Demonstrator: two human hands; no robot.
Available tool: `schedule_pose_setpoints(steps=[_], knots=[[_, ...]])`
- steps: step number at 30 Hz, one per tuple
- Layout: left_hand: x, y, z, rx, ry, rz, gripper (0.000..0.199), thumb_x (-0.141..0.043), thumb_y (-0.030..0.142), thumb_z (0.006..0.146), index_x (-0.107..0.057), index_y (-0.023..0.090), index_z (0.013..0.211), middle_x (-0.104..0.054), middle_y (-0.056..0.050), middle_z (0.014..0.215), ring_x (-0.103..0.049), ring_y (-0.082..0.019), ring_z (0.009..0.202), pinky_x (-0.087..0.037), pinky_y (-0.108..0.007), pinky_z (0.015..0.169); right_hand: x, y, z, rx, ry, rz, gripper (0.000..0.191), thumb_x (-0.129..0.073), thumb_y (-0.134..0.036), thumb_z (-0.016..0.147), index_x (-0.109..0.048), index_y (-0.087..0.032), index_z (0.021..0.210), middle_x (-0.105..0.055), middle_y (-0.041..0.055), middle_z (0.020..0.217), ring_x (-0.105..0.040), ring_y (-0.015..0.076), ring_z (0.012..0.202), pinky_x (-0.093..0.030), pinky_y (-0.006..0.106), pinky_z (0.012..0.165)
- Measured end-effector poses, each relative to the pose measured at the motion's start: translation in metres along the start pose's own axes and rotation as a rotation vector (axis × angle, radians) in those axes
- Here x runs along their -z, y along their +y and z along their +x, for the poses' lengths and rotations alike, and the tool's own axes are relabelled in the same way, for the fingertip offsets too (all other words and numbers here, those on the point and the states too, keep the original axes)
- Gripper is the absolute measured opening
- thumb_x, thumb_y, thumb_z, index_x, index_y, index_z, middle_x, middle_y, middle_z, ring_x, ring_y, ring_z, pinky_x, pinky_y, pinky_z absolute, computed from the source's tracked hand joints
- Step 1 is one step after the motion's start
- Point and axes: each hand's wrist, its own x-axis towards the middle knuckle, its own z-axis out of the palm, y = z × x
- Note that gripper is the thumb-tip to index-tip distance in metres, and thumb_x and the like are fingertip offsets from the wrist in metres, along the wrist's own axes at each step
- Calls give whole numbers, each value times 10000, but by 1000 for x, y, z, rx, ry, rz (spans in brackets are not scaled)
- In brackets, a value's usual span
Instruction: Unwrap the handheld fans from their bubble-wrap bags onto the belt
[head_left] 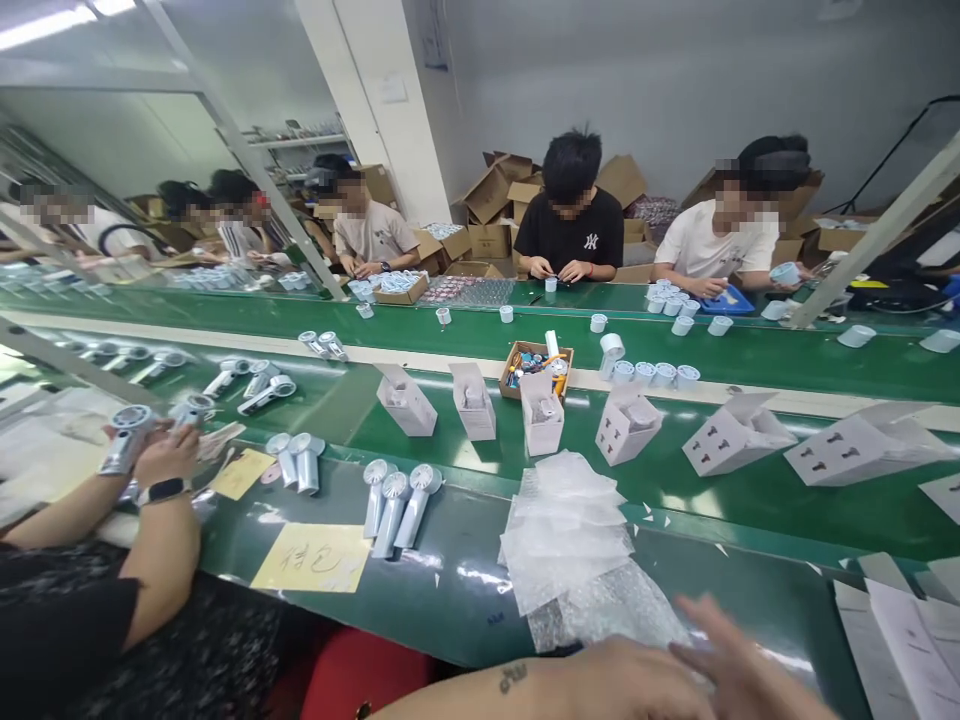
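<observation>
My left hand (637,680) reaches in from the bottom edge, its tattooed forearm crossing low in the view. It is blurred and its fingers are hidden, so what it holds, if anything, does not show. Beside it, touching or overlapping, my right hand (750,660) is smeared by motion, with fingers stretched out and apart and nothing visible in them. Just beyond both hands lies a fanned stack of white foam sheets (562,520), with clear bubble wrap (619,605) at its near end. To the right stand flattened white cartons (900,630).
Open white boxes (405,405) line the green belt (465,455). Handheld fans (397,505) lie near a yellow handwritten paper (315,558). At left, a co-worker's hands (161,450) hold a fan. Across the belt, people handle light-blue cups (667,300). A parts box (536,370) stands mid-line.
</observation>
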Motion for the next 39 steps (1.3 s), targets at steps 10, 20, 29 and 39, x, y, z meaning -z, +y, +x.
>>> schedule_pose_setpoints(steps=[10,20,29,39], knots=[[182,-43,-131,1294,1100,632,251,-600,392,770,-647,147,745,-712,-212,869,-641,-420,1034,-469,-517,859,63,38,77,186,680,-256,867,-597,-519,618,-395,-125,1364,-487,244,1393,-519,419,1229,-461,486,963],[104,-94,-52,808,1042,-99,521,-611,680,654,-615,165,736,-644,-50,651,-600,-209,591,-436,-296,559,18,36,106,485,860,-1,512,-674,-527,657,-625,-167,1017,-548,207,1285,-407,395,1326,-307,548,1108],[90,-117,78,741,625,656,246,-582,195,787,-618,170,1029,-608,-145,1217,-479,-320,1224,-343,-457,1023,1,-12,83,88,125,1082,420,-655,-482,868,-674,-79,983,-733,77,769,-693,166,667,-575,248,574],[105,-79,48,797,395,23,380,-615,281,748,-476,231,1098,-564,44,772,-551,-135,661,-399,-244,618,2,25,54,-62,-51,1100,503,-778,-580,705,-694,-108,857,-723,65,649,-671,160,508,-562,231,470]])
